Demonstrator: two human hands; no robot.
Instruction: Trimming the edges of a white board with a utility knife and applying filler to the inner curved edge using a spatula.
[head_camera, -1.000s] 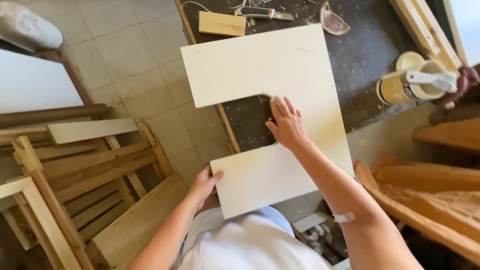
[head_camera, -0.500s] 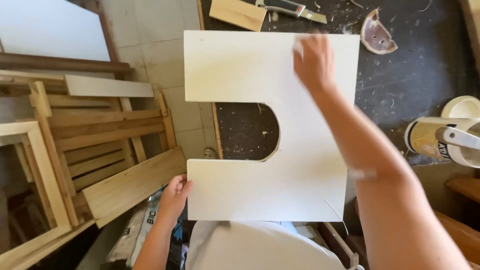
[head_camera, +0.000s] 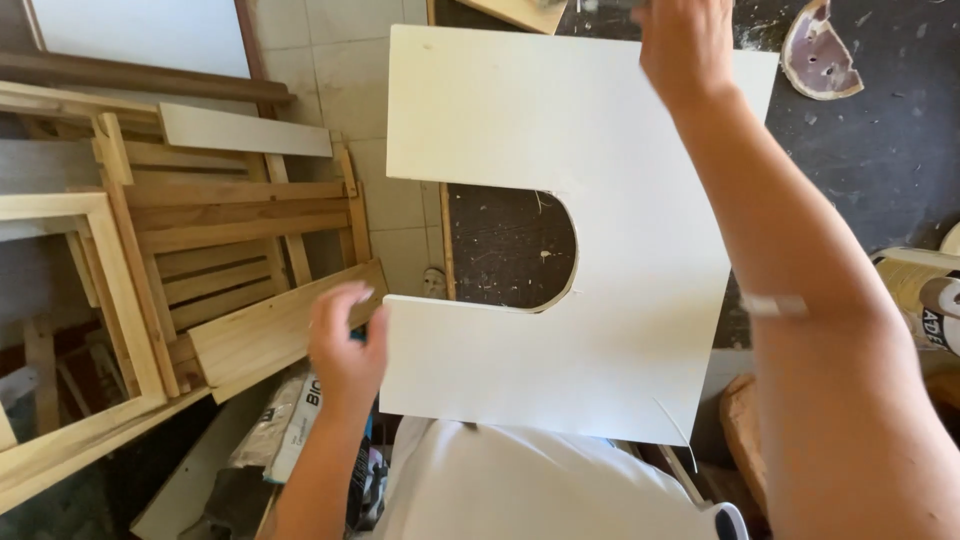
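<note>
A white board (head_camera: 640, 330) with a rounded U-shaped cutout on its left side lies flat on a dark workbench (head_camera: 880, 150), its near part overhanging towards me. My right hand (head_camera: 685, 45) reaches across the board and grips its far edge near the right corner. My left hand (head_camera: 345, 345) is blurred and sits just beside the left edge of the board's near arm. Its fingertips are at the edge and it has no firm hold. The bench surface shows through the cutout.
Wooden frames and slats (head_camera: 180, 250) are stacked on the tiled floor to the left, with a loose plank (head_camera: 270, 335) close to my left hand. A can (head_camera: 925, 300) stands at the right edge. A curved offcut (head_camera: 820, 50) lies at the back right of the bench.
My right hand has slid from the board's upper right surface to its far edge. My left hand has left the near left corner and moved up along the left edge. The view has closed in.
</note>
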